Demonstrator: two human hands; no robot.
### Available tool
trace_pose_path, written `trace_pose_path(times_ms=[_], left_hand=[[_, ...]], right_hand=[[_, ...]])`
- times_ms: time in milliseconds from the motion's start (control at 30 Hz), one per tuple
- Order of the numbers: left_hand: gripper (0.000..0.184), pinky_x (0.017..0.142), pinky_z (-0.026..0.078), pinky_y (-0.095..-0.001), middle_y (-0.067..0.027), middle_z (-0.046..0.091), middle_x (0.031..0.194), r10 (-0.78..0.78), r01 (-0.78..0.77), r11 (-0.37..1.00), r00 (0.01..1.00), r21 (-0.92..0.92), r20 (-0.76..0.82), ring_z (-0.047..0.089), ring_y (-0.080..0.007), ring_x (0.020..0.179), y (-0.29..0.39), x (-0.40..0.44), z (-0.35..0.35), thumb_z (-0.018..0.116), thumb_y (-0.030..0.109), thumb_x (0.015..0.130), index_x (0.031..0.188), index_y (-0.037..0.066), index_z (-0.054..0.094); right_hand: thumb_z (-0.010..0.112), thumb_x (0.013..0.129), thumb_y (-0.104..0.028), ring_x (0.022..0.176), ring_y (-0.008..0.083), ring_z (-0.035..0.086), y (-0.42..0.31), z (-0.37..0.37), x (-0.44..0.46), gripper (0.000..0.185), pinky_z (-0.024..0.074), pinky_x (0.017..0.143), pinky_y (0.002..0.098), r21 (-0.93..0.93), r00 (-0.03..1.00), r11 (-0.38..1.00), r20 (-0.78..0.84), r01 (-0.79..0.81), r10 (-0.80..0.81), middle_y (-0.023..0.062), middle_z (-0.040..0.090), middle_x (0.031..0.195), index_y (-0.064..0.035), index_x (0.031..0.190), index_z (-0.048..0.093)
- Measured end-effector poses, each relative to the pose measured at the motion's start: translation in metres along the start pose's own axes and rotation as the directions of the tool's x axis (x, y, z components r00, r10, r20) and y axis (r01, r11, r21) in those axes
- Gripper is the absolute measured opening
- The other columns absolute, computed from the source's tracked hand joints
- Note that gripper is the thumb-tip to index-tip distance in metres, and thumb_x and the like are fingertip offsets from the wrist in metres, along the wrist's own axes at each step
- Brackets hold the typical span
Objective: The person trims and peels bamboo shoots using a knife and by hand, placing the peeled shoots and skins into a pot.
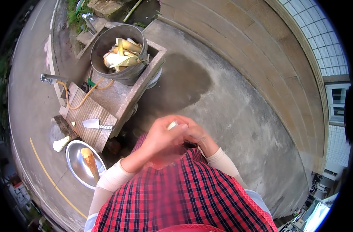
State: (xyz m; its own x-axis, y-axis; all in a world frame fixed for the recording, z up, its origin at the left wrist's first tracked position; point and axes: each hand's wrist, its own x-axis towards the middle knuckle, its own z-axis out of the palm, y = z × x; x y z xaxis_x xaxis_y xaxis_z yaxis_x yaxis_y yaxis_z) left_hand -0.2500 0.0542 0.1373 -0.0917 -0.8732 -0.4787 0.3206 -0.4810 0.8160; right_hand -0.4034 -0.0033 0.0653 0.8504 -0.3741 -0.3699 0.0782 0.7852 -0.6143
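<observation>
My left hand (164, 135) and my right hand (194, 133) meet in front of the checked apron (176, 185). The fingers of my left hand close round a small pale piece (172, 125), only partly visible. My right hand's fingers are curled against it, and what they hold is hidden. Left of my hands, a cleaver (94, 124) lies on the ridged stone slab (103, 135). Below the slab a metal bowl (73, 166) holds a long peeled shoot (89, 160). Pale peeled pieces and husks (122, 58) fill part of the large bucket (134, 73).
The bucket stands in a stone sink (124, 102). An orange hose (83, 102) runs from the tap (48, 78) across the slab. A white piece (61, 144) lies beside the bowl. Wet concrete (184, 79) lies ahead, and a tiled wall (315, 34) stands at the right.
</observation>
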Motion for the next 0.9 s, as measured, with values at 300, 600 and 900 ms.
trace_pose_path(times_ms=[300, 600, 900], left_hand=[[0.018, 0.051, 0.033, -0.0166, -0.0023, 0.06, 0.075, 0.28, -0.248, 0.96, 0.851, 0.13, -0.445, 0.046, -0.0039, 0.056, 0.027, -0.03, -0.106, 0.057, 0.018, 0.091, 0.098, 0.002, 0.06], [0.031, 0.075, 0.047, -0.0266, -0.011, 0.061, 0.096, 0.965, -0.209, 0.25, -0.023, 0.945, -0.26, 0.058, -0.0196, 0.085, 0.154, -0.023, -0.155, 0.058, 0.0, 0.082, 0.112, -0.001, 0.053], [0.043, 0.088, 0.045, -0.0351, -0.0162, 0.058, 0.116, 0.813, 0.186, 0.308, 0.458, 0.933, -0.36, 0.059, -0.0306, 0.1, 0.106, 0.125, -0.32, 0.062, 0.016, 0.083, 0.12, -0.002, 0.052]], right_hand=[[0.061, 0.089, -0.02, 0.061, 0.0085, 0.054, -0.035, -0.05, -0.021, 0.015, 0.0437, 0.053, 0.0223, -0.432, 0.967, 0.9, -0.247, -0.062, -0.052, 0.001, 0.057, 0.071, -0.0055, 0.087, 0.055], [0.06, 0.09, -0.021, 0.057, 0.0073, 0.054, -0.06, -0.055, 0.067, 0.017, 0.0437, 0.051, 0.0211, -0.453, 0.904, 0.891, -0.388, -0.018, -0.179, -0.0007, 0.057, 0.068, -0.0055, 0.084, 0.058], [0.052, 0.088, -0.003, 0.11, 0.0228, 0.054, -0.21, 0.044, 0.077, 0.037, 0.0433, 0.09, 0.033, -0.994, 0.467, 0.105, -0.091, 0.004, -0.88, 0.0126, 0.054, 0.124, -0.0025, 0.125, 0.05]])
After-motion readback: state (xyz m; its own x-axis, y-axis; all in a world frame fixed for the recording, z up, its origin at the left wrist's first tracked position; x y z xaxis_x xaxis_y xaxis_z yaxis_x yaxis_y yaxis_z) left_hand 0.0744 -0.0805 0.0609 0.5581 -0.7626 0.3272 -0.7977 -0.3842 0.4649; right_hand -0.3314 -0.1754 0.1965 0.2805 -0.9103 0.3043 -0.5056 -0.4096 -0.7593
